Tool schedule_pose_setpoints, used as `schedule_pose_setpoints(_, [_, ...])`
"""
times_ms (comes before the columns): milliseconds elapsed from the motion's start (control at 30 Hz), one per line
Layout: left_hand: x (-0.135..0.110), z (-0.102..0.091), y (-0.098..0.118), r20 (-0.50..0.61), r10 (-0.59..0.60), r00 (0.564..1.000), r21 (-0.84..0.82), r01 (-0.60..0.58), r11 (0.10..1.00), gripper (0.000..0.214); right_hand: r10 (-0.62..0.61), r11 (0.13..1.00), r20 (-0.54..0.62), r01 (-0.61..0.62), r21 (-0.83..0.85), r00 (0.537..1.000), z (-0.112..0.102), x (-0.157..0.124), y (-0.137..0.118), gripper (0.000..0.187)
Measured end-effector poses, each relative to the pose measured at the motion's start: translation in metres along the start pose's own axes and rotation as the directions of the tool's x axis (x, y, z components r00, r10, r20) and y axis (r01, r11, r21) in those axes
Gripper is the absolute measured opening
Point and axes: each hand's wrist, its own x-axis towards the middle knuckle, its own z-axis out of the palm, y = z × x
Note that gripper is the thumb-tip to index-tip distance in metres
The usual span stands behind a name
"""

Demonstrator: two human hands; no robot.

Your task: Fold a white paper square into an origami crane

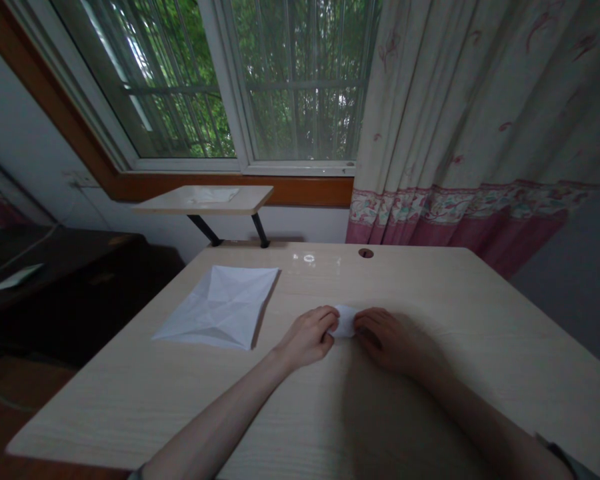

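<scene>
**Hands:** Your left hand (307, 337) and right hand (385, 340) are together, curled in from both sides and pinching a small folded piece of white paper (347, 321) between them. Your fingers hide part of the paper. Your right hand lies in shadow, so you cannot read its exact finger placement.

**Location:** The paper is held low over the light wood-grain desk (445, 380), right of centre. You cannot tell whether it touches the surface.

**Surroundings:** A creased white paper sheet (220, 307) lies flat to the left, a short way from your left hand, with fold lines running through its centre. A round grommet hole (365, 253) marks the far edge of the desk. Beyond that edge stands a small pale table (250, 197) on 2 visible black legs, with a pale sheet (215, 195) on top. On the left is a dark wooden cabinet (55, 280) holding a white card (19, 276). At the far side, a barred window (300, 80) shows green foliage, and a cream curtain (460, 120) with a pink floral border hangs to its right.
</scene>
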Motion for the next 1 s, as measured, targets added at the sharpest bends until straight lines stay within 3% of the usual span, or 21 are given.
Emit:
schedule_pose_setpoints(333, [0.0, 0.003, 0.002, -0.002, -0.002, 1.0, 0.022, 0.002, 1.0, 0.007, 0.019, 1.0, 0.001, -0.019, -0.02, 1.0, 0.002, 0.0, 0.002, 0.016])
schedule_pose_setpoints(667, [0.001, 0.005, 0.004, -0.012, 0.022, 1.0, -0.02, -0.022, 1.0, 0.014, 0.048, 0.998, -0.002, -0.048, -0.05, 0.999, 0.0, 0.0, -0.004, 0.014])
schedule_pose_setpoints(1000, [0.002, 0.009, 0.01, -0.044, -0.051, 0.998, -0.043, 0.049, 0.998, 0.012, 0.053, 0.996, -0.002, -0.053, -0.07, 0.999, 0.006, 0.0, -0.002, 0.014])
